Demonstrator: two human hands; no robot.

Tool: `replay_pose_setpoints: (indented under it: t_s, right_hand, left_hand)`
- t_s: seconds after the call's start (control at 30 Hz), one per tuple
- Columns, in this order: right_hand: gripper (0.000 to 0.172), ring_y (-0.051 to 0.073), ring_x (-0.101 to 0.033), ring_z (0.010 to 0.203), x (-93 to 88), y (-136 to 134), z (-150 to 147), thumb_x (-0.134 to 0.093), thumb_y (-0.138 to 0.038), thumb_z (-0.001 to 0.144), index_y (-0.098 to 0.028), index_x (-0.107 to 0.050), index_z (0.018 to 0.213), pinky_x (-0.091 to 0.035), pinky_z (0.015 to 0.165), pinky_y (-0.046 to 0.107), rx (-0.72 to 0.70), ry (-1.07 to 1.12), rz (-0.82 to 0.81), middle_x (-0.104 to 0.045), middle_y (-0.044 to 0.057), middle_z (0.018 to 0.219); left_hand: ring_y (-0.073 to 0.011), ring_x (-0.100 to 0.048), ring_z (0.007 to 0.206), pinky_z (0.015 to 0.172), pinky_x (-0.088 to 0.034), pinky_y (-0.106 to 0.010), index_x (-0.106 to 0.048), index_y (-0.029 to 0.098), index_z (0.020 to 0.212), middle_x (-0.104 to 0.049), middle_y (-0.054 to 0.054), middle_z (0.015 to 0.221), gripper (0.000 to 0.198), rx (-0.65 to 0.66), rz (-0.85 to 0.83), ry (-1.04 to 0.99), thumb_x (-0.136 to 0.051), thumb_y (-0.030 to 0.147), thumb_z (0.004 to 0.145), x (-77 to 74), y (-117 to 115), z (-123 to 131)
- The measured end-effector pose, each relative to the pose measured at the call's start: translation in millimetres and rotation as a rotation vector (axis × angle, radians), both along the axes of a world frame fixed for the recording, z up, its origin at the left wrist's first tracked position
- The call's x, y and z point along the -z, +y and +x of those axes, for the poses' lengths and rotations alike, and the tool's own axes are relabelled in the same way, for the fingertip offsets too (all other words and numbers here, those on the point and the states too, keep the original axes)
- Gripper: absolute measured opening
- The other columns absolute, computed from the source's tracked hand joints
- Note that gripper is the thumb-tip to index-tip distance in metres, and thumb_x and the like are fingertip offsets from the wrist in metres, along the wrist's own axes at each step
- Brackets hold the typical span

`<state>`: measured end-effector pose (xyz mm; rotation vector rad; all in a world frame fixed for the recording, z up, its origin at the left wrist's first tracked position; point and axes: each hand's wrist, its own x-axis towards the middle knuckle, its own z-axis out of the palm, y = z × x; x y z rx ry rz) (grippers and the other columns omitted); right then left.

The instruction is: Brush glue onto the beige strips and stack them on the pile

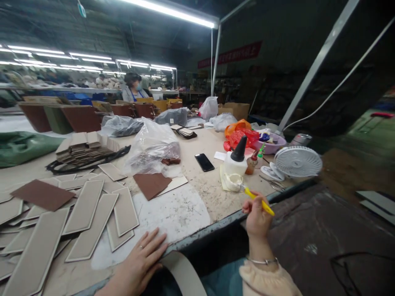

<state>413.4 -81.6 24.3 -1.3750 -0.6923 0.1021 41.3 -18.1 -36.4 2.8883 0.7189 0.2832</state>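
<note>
My right hand (258, 216) grips a yellow-handled brush (257, 200), its tip at the mouth of a small cream-coloured pot (233, 181) crusted with pale glue-like matter. My left hand (142, 259) lies flat at the table's front edge, fingers stretched over a white sheet (173, 218). A curved beige strip (183, 273) hangs off the edge beside its thumb; whether they touch I cannot tell. Many flat beige panels with pale borders (92, 230) are spread to the left, with a brown panel (42, 194) on top. More brown pieces (151, 184) lie beyond the sheet.
Behind the pot stands a white bottle with a black cone cap (236, 162). A white fan (298, 161), scissors (274, 183) and a purple basin (271, 144) are at the right. A phone (204, 162) and plastic bag (152, 144) lie mid-table. A person (132, 88) is farther back.
</note>
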Motion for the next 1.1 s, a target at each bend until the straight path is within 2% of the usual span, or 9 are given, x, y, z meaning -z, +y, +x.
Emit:
replay_pose_setpoints:
  t_s: [0.17, 0.27, 0.37, 0.47, 0.6, 0.67, 0.8, 0.93, 1.1]
  right_hand:
    - [0.051, 0.009, -0.047, 0.043, -3.9, 9, 0, -0.042, -0.065, 0.089, -0.017, -0.052, 0.104, -0.041, 0.046, 0.022, 0.052, 0.150, 0.063, -0.052, -0.006, 0.058]
    - [0.051, 0.010, -0.046, 0.043, -2.8, 12, -3, -0.044, -0.065, 0.088, -0.017, -0.052, 0.102, -0.040, 0.044, 0.022, 0.016, 0.121, 0.046, -0.052, -0.005, 0.057]
    - [0.047, 0.008, -0.041, 0.040, -1.6, 10, 3, -0.045, -0.063, 0.088, -0.018, -0.053, 0.099, -0.037, 0.041, 0.020, 0.061, 0.107, 0.054, -0.049, -0.007, 0.054]
    - [0.045, 0.008, -0.040, 0.039, -1.8, 8, 16, -0.045, -0.062, 0.089, -0.019, -0.054, 0.098, -0.035, 0.039, 0.019, 0.106, 0.103, 0.062, -0.045, -0.008, 0.051]
    - [0.049, 0.007, -0.040, 0.039, -3.8, 13, 32, -0.046, -0.064, 0.086, -0.018, -0.055, 0.097, -0.035, 0.038, 0.018, 0.077, 0.141, 0.023, -0.043, -0.009, 0.048]
    - [0.051, 0.006, -0.037, 0.037, -5.2, 19, 38, -0.046, -0.067, 0.084, -0.018, -0.054, 0.097, -0.033, 0.037, 0.018, 0.029, 0.185, 0.006, -0.042, -0.010, 0.047]
    - [0.056, 0.005, -0.033, 0.036, -6.2, 31, 52, -0.048, -0.072, 0.078, -0.019, -0.051, 0.093, -0.032, 0.037, 0.017, -0.023, 0.272, -0.038, -0.044, -0.010, 0.047]
    - [0.061, 0.006, -0.032, 0.038, -2.2, 47, 68, -0.043, -0.077, 0.074, -0.019, -0.048, 0.093, -0.033, 0.040, 0.019, 0.005, 0.259, -0.115, -0.044, -0.009, 0.049]
    - [0.065, 0.010, -0.038, 0.038, 7.2, 66, 84, -0.036, -0.075, 0.077, -0.016, -0.054, 0.099, -0.035, 0.042, 0.024, 0.071, 0.107, -0.303, -0.049, -0.006, 0.051]
  left_hand:
    - [-0.0314, -0.042, 0.133, 0.107, -0.032, -0.061, -0.061, 0.036, 0.120, -0.048, -0.005, 0.142, 0.040, -0.075, -0.039, -0.121, -0.049, 0.017, 0.087, -4.2, -11, 12]
    - [-0.0242, -0.060, 0.110, 0.099, -0.046, -0.048, -0.068, 0.025, 0.095, -0.064, -0.009, 0.115, 0.024, -0.179, -0.196, -0.342, -0.046, 0.020, 0.089, -9.8, -16, 21]
    - [-0.0172, -0.064, 0.070, 0.066, -0.056, -0.030, -0.059, 0.019, 0.079, -0.064, -0.004, 0.072, 0.021, -0.435, -0.496, -0.562, -0.046, 0.032, 0.089, -16.5, -10, 30]
    - [-0.0148, -0.063, 0.058, 0.056, -0.055, -0.026, -0.054, 0.018, 0.083, -0.059, 0.001, 0.063, 0.026, -0.697, -0.844, -0.778, -0.050, 0.044, 0.087, -21.1, 7, 36]
    - [-0.0152, -0.069, 0.068, 0.058, -0.055, -0.024, -0.048, 0.018, 0.105, -0.063, -0.003, 0.082, 0.034, -0.847, -1.096, -0.919, -0.057, 0.039, 0.081, -18.7, 25, 37]
    - [-0.0157, -0.067, 0.061, 0.053, -0.052, -0.024, -0.040, 0.016, 0.124, -0.062, 0.000, 0.077, 0.051, -0.845, -1.018, -0.783, -0.057, 0.035, 0.080, -15.2, 26, 33]
    - [-0.0175, -0.061, 0.058, 0.056, -0.048, -0.027, -0.033, 0.012, 0.140, -0.057, 0.003, 0.064, 0.064, -0.722, -0.526, -0.471, -0.054, 0.034, 0.083, -9.1, 19, 19]
    - [-0.0178, -0.062, 0.072, 0.067, -0.051, -0.028, -0.061, 0.018, 0.118, -0.062, -0.005, 0.080, 0.036, -0.563, -0.233, -0.408, -0.048, 0.034, 0.089, -2.9, 14, 5]
    - [-0.0164, -0.062, 0.083, 0.075, -0.053, -0.026, -0.068, 0.020, 0.107, -0.060, -0.008, 0.094, 0.027, -0.460, -0.087, -0.452, -0.048, 0.028, 0.091, 6.8, 12, -1]
